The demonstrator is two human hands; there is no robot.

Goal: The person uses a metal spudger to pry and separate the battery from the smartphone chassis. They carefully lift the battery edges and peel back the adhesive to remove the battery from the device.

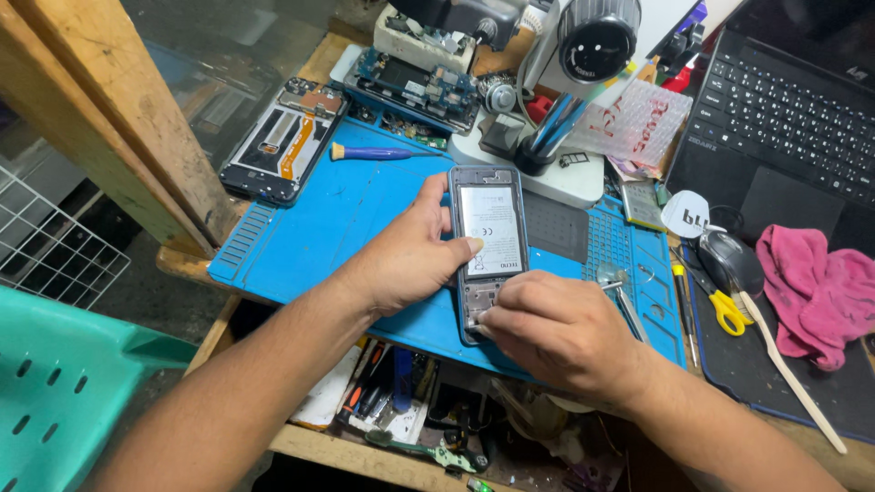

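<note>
My left hand (406, 255) grips the opened phone (489, 246) flat on the blue mat (337, 219), steadying it while my right hand (556, 333) pinches at its lower end.

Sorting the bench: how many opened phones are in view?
3: one on the blue mat under both hands, one at the mat's far-left corner, one beneath the microscope. Clutter may hide others.

A blue mat (346, 219) is showing under a grey phone (489, 246); a pink cloth (816, 292) is lying beside yellow-handled scissors (725, 305).
</note>
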